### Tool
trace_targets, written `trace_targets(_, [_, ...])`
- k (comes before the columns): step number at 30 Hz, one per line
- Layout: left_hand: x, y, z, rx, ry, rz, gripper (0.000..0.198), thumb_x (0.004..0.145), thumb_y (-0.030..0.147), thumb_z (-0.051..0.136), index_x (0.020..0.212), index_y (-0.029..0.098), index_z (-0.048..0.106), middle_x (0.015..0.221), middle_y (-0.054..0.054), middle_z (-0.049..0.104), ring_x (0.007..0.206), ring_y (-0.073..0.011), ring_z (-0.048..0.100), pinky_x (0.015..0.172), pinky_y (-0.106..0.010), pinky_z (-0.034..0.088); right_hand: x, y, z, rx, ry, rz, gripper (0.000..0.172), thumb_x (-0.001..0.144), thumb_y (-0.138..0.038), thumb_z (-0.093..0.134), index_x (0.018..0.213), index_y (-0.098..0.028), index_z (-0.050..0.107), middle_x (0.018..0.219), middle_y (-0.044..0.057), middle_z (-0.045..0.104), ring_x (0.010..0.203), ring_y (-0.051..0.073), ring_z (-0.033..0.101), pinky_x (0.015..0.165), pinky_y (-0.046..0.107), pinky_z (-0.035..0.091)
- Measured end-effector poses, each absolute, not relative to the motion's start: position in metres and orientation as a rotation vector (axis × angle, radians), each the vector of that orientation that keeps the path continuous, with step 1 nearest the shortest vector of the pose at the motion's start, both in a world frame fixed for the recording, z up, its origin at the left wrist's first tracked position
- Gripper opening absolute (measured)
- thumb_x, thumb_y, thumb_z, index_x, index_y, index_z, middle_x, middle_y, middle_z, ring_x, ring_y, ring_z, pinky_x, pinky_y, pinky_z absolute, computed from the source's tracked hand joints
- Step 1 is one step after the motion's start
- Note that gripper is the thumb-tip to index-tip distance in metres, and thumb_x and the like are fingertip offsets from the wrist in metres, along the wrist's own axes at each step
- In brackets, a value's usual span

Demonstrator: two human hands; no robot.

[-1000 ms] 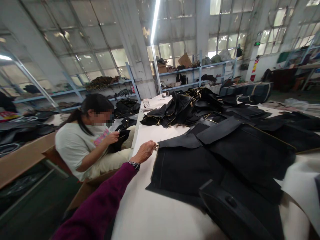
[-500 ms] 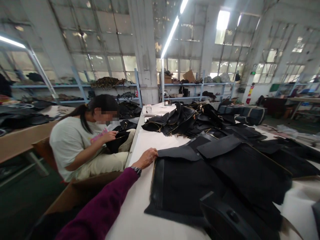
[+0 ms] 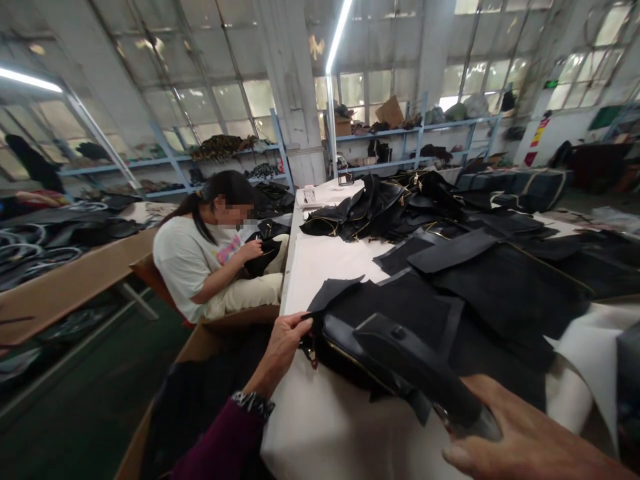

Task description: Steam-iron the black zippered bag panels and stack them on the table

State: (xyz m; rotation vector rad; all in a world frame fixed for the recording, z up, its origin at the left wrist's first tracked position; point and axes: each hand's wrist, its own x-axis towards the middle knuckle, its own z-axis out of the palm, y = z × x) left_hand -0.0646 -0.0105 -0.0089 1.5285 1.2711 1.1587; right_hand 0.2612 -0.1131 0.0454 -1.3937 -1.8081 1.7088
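Dim daylight through grimy windows [image 3: 235,100], glaring ceiling tube [image 3: 339,33], warped edges.

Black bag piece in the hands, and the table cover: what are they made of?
The bag piece, pinched by the left hand: looks like leather or faux leather, smooth with a soft sheen; gold zipper along its edge. The strap in the right hand: same black material, stiffer. The table cover: white, matte, probably cloth or paper.

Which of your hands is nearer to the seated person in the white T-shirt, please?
Left. The left hand grips the black bag at its edge toward the seated person; the right hand holds a black strap beyond the bag, farther off.
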Motion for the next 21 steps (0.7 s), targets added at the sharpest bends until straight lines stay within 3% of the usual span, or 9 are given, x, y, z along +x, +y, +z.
trace_targets(9, [-0.058,-0.031,-0.025,1.173,1.003,1.392,0.016,0.081,0.028,0.057,0.080,0.014,0.064,0.066,0.002,0.060,0.062,-0.0119,0.055,0.066,-0.028,0.044,0.207,-0.079,0.065,-1.201,-1.841,1.875,0.022,0.072,-0.033,0.061,0.068,-0.013,0.054,0.046,-0.002,0.055,0.038,0.009,0.052,0.041,0.019,0.044])
trace_targets(13, [-0.057,-0.035,-0.022,1.085,0.930,1.373,0.020,0.078,0.025,0.061,0.093,0.013,0.069,0.080,-0.003,0.066,0.069,-0.0138,0.058,0.063,-0.023,0.043,0.193,-0.070,0.066,-1.305,-1.739,1.912,0.024,0.068,-0.030,0.065,0.074,-0.015,0.048,0.047,-0.004,0.055,0.037,0.009,0.052,0.040,0.019,0.045])
trace_targets(17, [-0.058,-0.037,-0.020,0.997,0.868,1.386,0.020,0.074,0.022,0.065,0.092,0.015,0.071,0.098,-0.005,0.067,0.075,-0.0137,0.061,0.069,-0.022,0.046,0.185,-0.060,0.062,-1.226,-1.628,1.985,0.030,0.067,-0.032,0.069,0.082,-0.015,0.049,0.052,-0.005,0.057,0.038,0.009,0.052,0.041,0.021,0.047])
trace_targets(21, [-0.060,-0.037,-0.020,0.883,0.813,1.391,0.030,0.071,0.019,0.066,0.100,0.015,0.069,0.093,-0.009,0.072,0.081,-0.0176,0.065,0.080,-0.027,0.047,0.184,-0.046,0.068,-1.119,-1.715,1.897,0.027,0.070,-0.036,0.066,0.063,-0.013,0.053,0.047,-0.003,0.055,0.038,0.009,0.052,0.042,0.021,0.046])
